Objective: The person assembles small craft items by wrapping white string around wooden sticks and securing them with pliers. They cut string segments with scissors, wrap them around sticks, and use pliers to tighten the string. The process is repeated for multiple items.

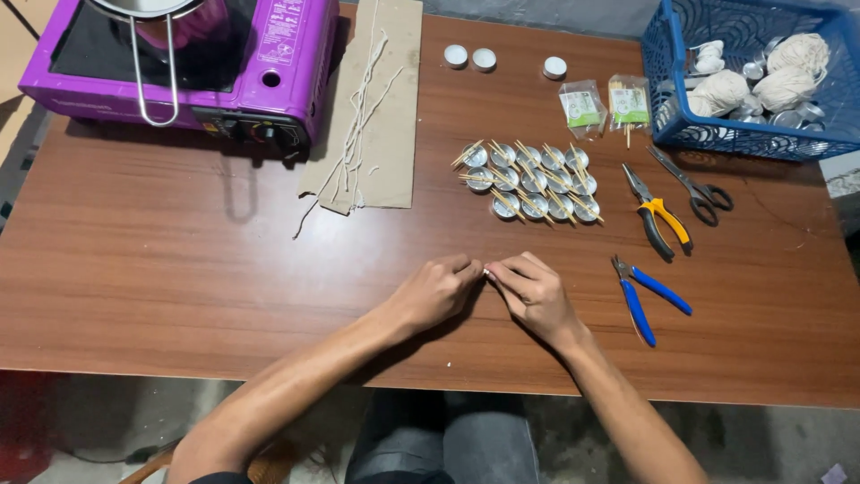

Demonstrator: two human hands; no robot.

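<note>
Small pale piece (487, 271) pinched between both hands, low on the table (179, 269), just in front of the person. Too small and too covered to tell what it is or which way its long axis runs.

Left hand (439, 291): fingers curled together, tips closed on the piece from the left. Right hand (535, 294): same, fingertips pressed on it from the right. Both hands touch at the fingertips, knuckles resting on the table.

Near the right hand: blue-handled pliers (643, 296), handles pointing down-right. Further up: yellow-handled pliers (660, 215) and scissors (694, 186), both lying diagonally, tips up-left.

Beyond the hands: cluster of small metal cups (532, 181) in rows, thin wooden sticks laid across them. Three more cups (484, 59) apart near the far edge. Two small clear packets (607, 103) beside the blue basket (667, 99), which holds balls of white string and more cups.

Far left: purple portable stove (269, 72). Beside it, cardboard sheet (385, 116) with white string lengths (358, 116) running along it.
</note>
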